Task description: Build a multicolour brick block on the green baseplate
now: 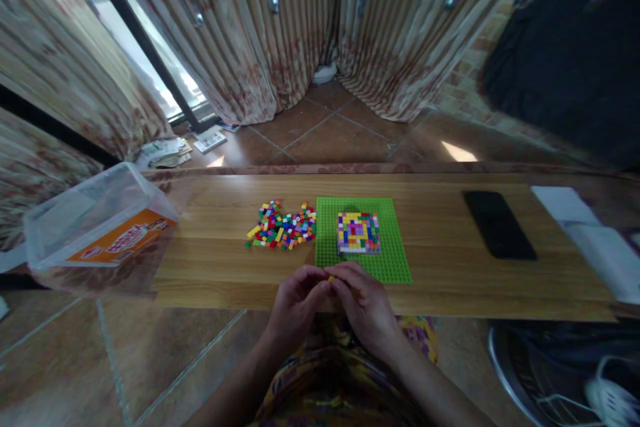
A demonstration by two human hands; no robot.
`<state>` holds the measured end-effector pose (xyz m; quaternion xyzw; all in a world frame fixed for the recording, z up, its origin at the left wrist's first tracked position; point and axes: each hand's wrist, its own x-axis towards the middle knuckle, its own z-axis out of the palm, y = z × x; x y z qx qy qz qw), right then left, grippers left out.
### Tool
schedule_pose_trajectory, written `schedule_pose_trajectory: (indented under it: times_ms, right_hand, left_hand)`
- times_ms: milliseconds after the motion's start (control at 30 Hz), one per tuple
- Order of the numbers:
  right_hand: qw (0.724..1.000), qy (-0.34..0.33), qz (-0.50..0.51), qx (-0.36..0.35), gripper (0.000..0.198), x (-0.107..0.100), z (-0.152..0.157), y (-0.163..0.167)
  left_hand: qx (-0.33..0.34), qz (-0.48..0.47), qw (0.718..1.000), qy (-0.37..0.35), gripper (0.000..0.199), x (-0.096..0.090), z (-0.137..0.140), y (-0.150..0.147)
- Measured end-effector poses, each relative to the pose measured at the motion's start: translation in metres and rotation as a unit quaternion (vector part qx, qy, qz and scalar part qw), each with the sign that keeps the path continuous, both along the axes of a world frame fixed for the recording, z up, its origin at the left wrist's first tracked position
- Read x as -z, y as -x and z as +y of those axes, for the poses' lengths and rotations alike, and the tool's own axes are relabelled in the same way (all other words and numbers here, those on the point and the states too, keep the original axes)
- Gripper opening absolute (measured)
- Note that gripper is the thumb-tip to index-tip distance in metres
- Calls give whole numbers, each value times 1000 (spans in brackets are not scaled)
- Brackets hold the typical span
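Observation:
My left hand (301, 299) and my right hand (364, 299) meet at the table's near edge, fingertips together. Pinched between them is a small yellow toy brick (331, 279), mostly covered by the fingers. Just beyond the hands lies a green studded baseplate (327, 213). On it stands a square block of many-coloured bricks (359, 233), with a white row along its near side. Left of the baseplate a loose pile of small coloured bricks (285, 227) spreads over the wood, some touching the plate's edge.
The narrow wooden table (435, 287) also holds a black phone-like slab (500, 225) and white papers (595, 240) at the right. A clear plastic tub (100, 220) with an orange label stands at the left end. Behind are curtains (240, 40) and a tiled floor (320, 120).

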<state>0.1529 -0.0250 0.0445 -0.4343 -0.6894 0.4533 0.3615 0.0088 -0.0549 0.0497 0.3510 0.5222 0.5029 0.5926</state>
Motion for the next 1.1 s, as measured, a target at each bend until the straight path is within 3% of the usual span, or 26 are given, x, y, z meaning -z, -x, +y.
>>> schedule_pose_trajectory:
  times_ms: [300,667,867,1100]
  right_hand:
    - [998,5,24,65,19,-3,3,-10]
    - [988,-54,-42,139,23,-2,-1,-13]
    - [979,-77,-59,181,22,0,3,-18]
    - [949,-23,-42,311,31,8,44,-49]
  left_hand:
    - [2,67,996,-50,16,2,8,-13]
    - [-49,277,957,-71,8,3,16,-35]
    - [-61,279,956,-64,6,8,18,-38]
    - [-72,274,956,-73,11,24,20,-14]
